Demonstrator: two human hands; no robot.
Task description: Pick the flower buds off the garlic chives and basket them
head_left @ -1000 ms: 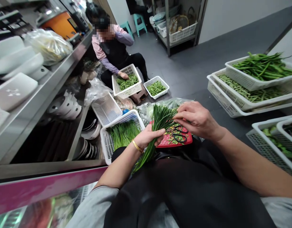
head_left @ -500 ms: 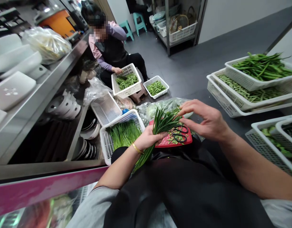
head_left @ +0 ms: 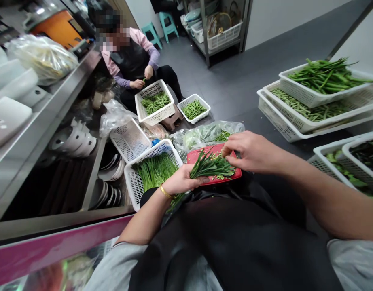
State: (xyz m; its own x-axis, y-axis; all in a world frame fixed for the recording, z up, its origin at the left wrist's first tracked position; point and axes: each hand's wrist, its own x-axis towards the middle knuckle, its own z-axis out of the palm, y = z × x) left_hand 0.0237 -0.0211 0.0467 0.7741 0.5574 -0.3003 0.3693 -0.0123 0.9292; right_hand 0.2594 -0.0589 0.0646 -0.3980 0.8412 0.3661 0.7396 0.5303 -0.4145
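Note:
My left hand is closed around a bunch of garlic chives, whose ends fan out to the right over a red tray. Cut green bits are scattered on the tray. At its right side my right hand hovers with fingers curled and pinched together near the chive ends; whatever lies between them is hidden. The scissors do not show. Left of the tray stands a white basket of more chives.
Across from me a person handles green beans over a white basket. A plastic bag of vegetables lies beyond the tray. Stacked baskets of beans and peppers stand right. A metal counter runs along the left.
The chive bunch has tipped down over the tray. My right hand has lowered and its spread fingers have drawn together. The scissors have gone from sight. The person opposite has brought both hands together.

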